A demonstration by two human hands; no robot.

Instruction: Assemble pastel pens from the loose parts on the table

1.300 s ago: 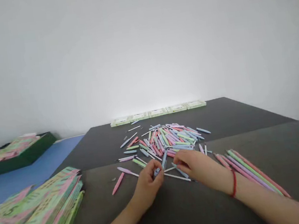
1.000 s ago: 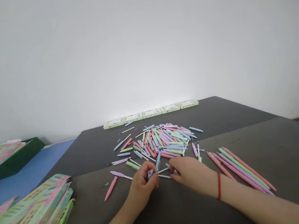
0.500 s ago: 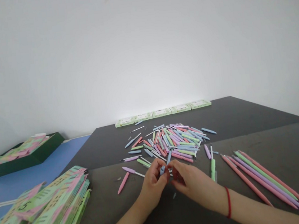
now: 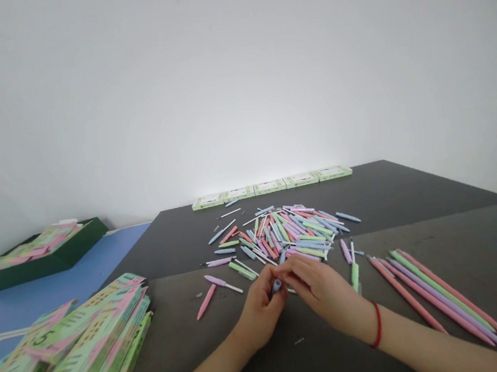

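Note:
My left hand [image 4: 259, 305] is closed around a light blue pen barrel [image 4: 276, 287], whose open rear end faces me. My right hand [image 4: 320, 289], with a red cord at its wrist, is bent over from the other side. Its fingertips are pinched together at the same barrel, touching my left fingers; the exact grip is hidden. Just beyond the fingers lies a heap of pastel pen parts [image 4: 288, 232], with barrels, grips and white refills mixed. On the dark table in front of my hands is a small clear spring-like piece [image 4: 299, 341].
Several long assembled pens [image 4: 443, 295] lie side by side at right. A loose green pen part [image 4: 355, 276] is near my right hand. Stacked printed cartons [image 4: 83, 351] fill the left front. A dark green tray [image 4: 44, 259] of cartons stands behind them. Flat boxes [image 4: 271, 187] line the wall.
My right fingers have moved in over the barrel, closer to my left fingertips. The barrel in my left hand has shifted slightly right and down. The pen parts on the table look the same.

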